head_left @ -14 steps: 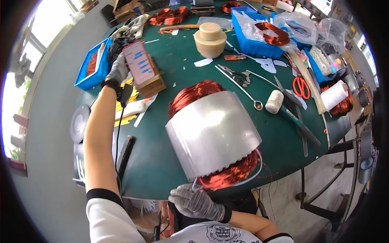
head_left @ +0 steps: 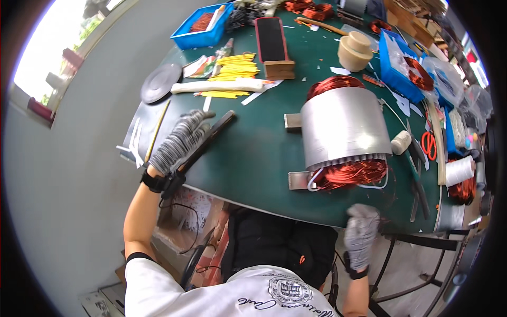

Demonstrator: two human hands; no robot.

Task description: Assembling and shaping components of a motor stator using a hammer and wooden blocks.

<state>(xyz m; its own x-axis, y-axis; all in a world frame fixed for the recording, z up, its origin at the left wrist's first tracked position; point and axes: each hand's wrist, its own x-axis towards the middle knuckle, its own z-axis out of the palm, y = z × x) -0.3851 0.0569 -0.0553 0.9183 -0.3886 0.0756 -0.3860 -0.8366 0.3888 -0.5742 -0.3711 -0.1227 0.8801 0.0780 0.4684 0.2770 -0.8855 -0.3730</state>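
Note:
My left hand (head_left: 185, 140), in a grey knitted glove, is at the left of the table. Its fingers are stretched out beside a long dark bar (head_left: 215, 130); whether they touch it I cannot tell. My right hand (head_left: 362, 235), also gloved, is at the table's front edge, below a motor stator (head_left: 346, 127). Its fingers are slightly smeared and partly folded, and I cannot make out anything in them. The stator is a silver metal cylinder with red copper windings (head_left: 351, 174) bulging from both ends. Metal blocks (head_left: 299, 180) stick out from under its left side.
A phone (head_left: 271, 39) with a dark screen leans on a wooden stand (head_left: 279, 70). Yellow strips (head_left: 235, 67) and a white roll (head_left: 216, 86) lie at left, near a grey disc (head_left: 161, 83). Scissors (head_left: 429, 146), a white bottle (head_left: 401, 142) and thread spool (head_left: 460, 170) lie at right.
My left hand has left the phone and come back toward me, beside the dark bar. My right hand has moved from the stator's lower left to the right. The phone screen has gone dark.

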